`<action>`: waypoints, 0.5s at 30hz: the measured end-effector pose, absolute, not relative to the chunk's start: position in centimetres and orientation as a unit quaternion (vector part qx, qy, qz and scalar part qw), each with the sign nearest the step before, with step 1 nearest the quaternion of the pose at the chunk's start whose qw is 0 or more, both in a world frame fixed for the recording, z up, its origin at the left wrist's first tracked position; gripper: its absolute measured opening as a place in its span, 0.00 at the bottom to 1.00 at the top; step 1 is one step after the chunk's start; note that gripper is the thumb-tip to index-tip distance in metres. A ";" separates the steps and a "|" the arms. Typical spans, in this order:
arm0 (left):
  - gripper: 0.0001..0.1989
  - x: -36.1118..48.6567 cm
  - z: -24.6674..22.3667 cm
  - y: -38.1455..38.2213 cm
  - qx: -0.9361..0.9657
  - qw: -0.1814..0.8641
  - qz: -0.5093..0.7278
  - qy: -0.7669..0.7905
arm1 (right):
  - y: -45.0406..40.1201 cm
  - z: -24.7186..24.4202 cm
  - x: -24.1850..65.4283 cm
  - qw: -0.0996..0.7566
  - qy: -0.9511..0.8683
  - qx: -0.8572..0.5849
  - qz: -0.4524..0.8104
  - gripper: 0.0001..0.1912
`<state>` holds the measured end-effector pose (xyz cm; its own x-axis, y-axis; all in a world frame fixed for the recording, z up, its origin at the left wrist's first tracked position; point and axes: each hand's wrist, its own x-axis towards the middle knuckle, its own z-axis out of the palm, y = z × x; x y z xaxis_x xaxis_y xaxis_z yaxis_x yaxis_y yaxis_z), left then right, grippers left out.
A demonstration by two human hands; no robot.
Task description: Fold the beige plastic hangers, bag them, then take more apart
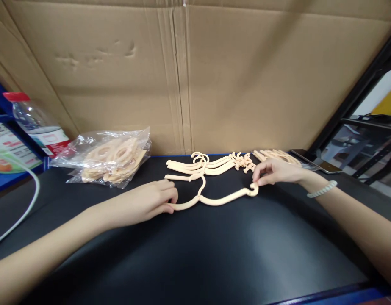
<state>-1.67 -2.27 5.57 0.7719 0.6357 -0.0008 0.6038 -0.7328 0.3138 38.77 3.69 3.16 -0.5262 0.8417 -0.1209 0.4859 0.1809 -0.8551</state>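
Observation:
A beige plastic clothes hanger (219,201) lies on the black tabletop in front of me, its curved hook pointing away. My left hand (153,198) is closed around the hanger's left end, which the fingers hide. At the opposite end, my right hand (271,173) pinches a small curved hook piece (253,189) that meets the arm's tip; whether it is fully fitted I cannot tell. Just behind are several more beige hanger parts (216,170), laid side by side with their hooks together. A pile of small hook pieces (242,161) sits beside them.
Clear plastic bags of beige parts (119,159) lie at the left, near a red-capped bottle (39,123). More beige parts (278,156) and a phone (316,162) are at the right. A cardboard wall (246,84) closes off the back. A white cable (31,199) curves at the left.

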 end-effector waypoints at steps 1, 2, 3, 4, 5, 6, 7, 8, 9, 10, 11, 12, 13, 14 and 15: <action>0.10 -1.6 5.4 -2.4 0.931 0.143 0.044 0.333 | 3.6 3.3 38.6 0.161 -0.774 -0.448 0.417 0.12; 0.09 -1.5 5.2 -2.5 0.932 0.138 0.041 0.333 | 3.5 3.4 38.4 0.139 -0.803 -0.447 0.369 0.12; 0.08 -1.5 5.1 -2.5 0.932 0.136 0.044 0.333 | 3.4 3.4 38.2 0.123 -0.829 -0.442 0.320 0.12; 0.07 -1.5 5.1 -2.5 0.931 0.140 0.049 0.332 | 3.2 3.5 37.9 0.115 -0.847 -0.436 0.281 0.12; 0.07 -1.5 5.1 -2.4 0.931 0.147 0.056 0.330 | 3.1 3.5 37.7 0.112 -0.856 -0.433 0.261 0.13; 0.06 -1.6 5.1 -2.4 0.930 0.152 0.063 0.329 | 2.9 3.5 37.5 0.109 -0.857 -0.434 0.255 0.14; 0.07 -1.6 5.1 -2.3 0.929 0.157 0.069 0.329 | 2.7 3.5 37.3 0.107 -0.855 -0.437 0.257 0.14; 0.07 -1.6 5.2 -2.3 0.928 0.160 0.072 0.328 | 2.6 3.5 37.1 0.107 -0.852 -0.440 0.262 0.15; 0.07 -1.6 5.2 -2.2 0.928 0.163 0.073 0.328 | 2.4 3.4 36.9 0.110 -0.851 -0.439 0.265 0.15; 0.07 -1.6 5.2 -2.2 0.927 0.165 0.075 0.329 | 2.2 3.4 36.6 0.115 -0.853 -0.435 0.265 0.15; 0.08 -1.6 5.1 -2.1 0.926 0.165 0.081 0.330 | 1.9 3.4 36.3 0.120 -0.856 -0.427 0.264 0.16; 0.08 -1.5 5.0 -2.1 0.925 0.163 0.090 0.332 | 1.7 3.4 35.9 0.123 -0.862 -0.417 0.262 0.16; 0.09 -1.5 4.9 -2.0 0.924 0.160 0.099 0.333 | 1.4 3.4 35.5 0.122 -0.869 -0.402 0.262 0.16; 0.09 -1.5 4.8 -1.9 0.924 0.159 0.106 0.333 | 1.1 3.4 35.0 0.116 -0.877 -0.386 0.262 0.15; 0.09 -1.4 4.6 -1.9 0.924 0.160 0.110 0.330 | 0.8 3.4 34.6 0.111 -0.884 -0.372 0.262 0.13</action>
<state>-1.45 -1.89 4.64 0.7587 0.6441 0.0974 0.5740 -0.7317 0.3676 34.63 0.82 3.42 -0.6988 0.7153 0.0011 0.5993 0.5863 -0.5451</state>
